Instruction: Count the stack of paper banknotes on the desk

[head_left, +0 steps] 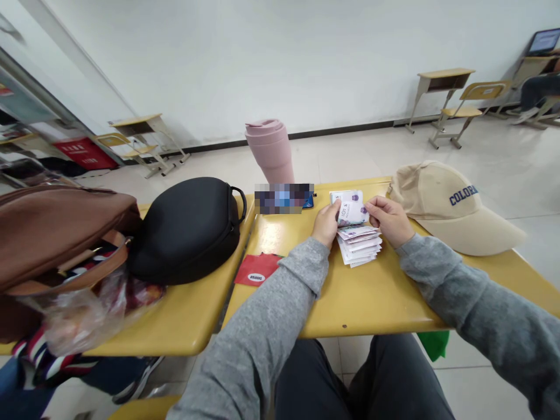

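Observation:
My left hand (327, 225) grips the left edge of several white printed paper slips (352, 205), its thumb lying on top. The slips carry purple pictures and dark lettering. At their right edge, the fingers of my right hand (388, 218) are pinched together on the top slip. Just below, a loose, layered pile of similar white slips (359, 248) rests on the yellow desk (332, 303); I cannot tell whether it is joined to those I hold. To the left of my hands lies a red packet (256, 269), partly covered by my left sleeve.
A beige cap (450, 204) sits right of my right hand. Behind my left hand are a pink tumbler (272, 151) and a phone (308, 201), partly blurred out. A black case (188, 230) and a brown bag (65, 227) occupy the adjoining desk. A person sits far right.

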Demonstrator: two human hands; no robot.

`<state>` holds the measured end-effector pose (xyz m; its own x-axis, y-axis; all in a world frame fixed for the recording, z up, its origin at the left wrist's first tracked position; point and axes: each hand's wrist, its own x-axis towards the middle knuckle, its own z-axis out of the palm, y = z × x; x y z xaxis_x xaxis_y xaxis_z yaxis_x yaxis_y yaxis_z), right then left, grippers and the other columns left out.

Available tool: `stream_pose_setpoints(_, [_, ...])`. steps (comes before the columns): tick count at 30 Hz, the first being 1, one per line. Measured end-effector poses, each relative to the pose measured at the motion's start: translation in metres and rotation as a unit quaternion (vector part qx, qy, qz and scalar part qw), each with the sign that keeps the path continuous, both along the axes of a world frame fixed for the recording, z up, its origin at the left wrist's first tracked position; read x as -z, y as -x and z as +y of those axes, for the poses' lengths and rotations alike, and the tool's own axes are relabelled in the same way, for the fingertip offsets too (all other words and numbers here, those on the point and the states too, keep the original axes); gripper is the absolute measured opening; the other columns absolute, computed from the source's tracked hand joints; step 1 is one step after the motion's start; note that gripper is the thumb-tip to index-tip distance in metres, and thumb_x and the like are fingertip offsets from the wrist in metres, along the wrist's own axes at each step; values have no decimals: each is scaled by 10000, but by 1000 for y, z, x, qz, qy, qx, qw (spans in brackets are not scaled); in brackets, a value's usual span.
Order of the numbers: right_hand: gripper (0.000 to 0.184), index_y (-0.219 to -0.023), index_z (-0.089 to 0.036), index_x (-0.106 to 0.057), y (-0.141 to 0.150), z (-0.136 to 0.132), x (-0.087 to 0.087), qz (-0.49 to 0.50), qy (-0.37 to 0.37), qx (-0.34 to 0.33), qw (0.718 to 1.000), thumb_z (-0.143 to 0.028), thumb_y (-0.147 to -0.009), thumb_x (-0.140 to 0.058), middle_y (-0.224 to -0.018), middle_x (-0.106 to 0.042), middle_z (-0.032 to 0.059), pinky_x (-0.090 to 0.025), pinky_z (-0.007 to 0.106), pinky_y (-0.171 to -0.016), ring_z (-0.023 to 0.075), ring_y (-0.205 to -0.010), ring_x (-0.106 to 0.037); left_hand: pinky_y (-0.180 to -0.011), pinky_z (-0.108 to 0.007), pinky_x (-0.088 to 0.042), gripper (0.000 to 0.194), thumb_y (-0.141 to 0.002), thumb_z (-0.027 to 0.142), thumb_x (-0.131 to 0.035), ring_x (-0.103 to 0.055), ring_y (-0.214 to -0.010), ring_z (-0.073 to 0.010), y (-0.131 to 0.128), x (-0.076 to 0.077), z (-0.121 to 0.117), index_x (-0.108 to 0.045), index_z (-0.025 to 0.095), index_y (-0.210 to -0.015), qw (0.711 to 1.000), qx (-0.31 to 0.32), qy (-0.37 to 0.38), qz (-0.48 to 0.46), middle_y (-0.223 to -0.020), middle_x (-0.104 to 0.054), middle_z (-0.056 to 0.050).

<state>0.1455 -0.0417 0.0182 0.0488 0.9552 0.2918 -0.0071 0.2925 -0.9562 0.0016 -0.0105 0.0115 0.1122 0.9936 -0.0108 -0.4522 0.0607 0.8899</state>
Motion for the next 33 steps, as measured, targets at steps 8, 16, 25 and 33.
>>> stream_pose_setpoints(8, [302, -650, -183, -520, 0, 0, 1, 7, -2, -7, 1000, -448, -731, -640, -437, -398, -68, -229, 219, -397, 60, -385, -337, -784, -335, -464, 294, -680, 415, -677, -647, -821, -212, 1, -1, -1, -629, 126, -708, 1000, -1, -3, 3, -721, -687, -64])
stream_pose_setpoints(16, [305, -662, -183, -518, 0, 0, 2, 8, 1, -10, 1000, -455, -735, -636, -421, -390, -71, -222, 220, -396, 62, -384, -325, -791, -341, -464, 302, -684, 421, -673, -650, -819, -215, 1, -1, -1, -631, 123, -709, 1000, 2, -7, 5, -722, -689, -70])
stream_pose_setpoints(25, [290, -671, -184, -520, -1, 1, 3, 2, -4, -13, 1000, -443, -747, -626, -428, -393, -70, -218, 221, -399, 62, -384, -327, -776, -331, -466, 301, -687, 422, -668, -650, -778, -203, 1, -1, -1, -634, 123, -704, 1000, 6, -15, 1, -684, -681, -59])
stream_pose_setpoints(33, [300, -666, -183, -525, 0, 0, 1, 1, 2, -9, 1000, -455, -736, -630, -420, -391, -70, -212, 221, -401, 64, -385, -321, -730, -294, -466, 299, -686, 427, -667, -641, -743, -177, 0, 1, 1, -630, 131, -701, 1000, 3, -14, 11, -675, -679, -41])
